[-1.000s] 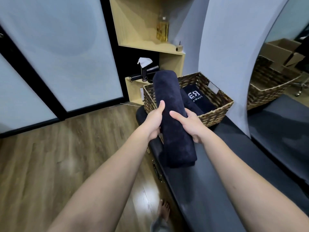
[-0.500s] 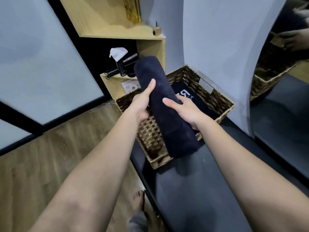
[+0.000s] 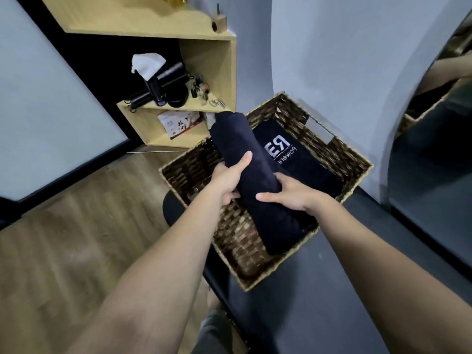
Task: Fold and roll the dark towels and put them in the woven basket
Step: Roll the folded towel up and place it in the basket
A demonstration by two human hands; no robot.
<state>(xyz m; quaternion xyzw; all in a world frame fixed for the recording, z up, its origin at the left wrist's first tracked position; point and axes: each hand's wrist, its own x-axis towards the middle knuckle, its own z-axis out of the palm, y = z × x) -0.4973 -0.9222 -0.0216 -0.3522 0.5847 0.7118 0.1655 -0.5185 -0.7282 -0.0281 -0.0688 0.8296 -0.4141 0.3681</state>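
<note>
A rolled dark navy towel (image 3: 245,159) is held lengthwise over the woven basket (image 3: 342,154), its near end down inside the basket and its far end over the back rim. My left hand (image 3: 228,178) grips its left side, thumb along the top. My right hand (image 3: 293,194) grips its right side. Another dark towel (image 3: 301,159) with white lettering lies in the right half of the basket, beside the roll.
The basket stands on a dark padded bench (image 3: 319,302) against a pale wall. A wooden shelf unit (image 3: 204,54) with a tissue dispenser and small items stands behind it. Wood floor (image 3: 76,226) lies to the left, a mirror (image 3: 439,123) to the right.
Both hands have carried the rolled towel forward from above the bench to over the basket and lowered it, so its near end now sits inside the basket.
</note>
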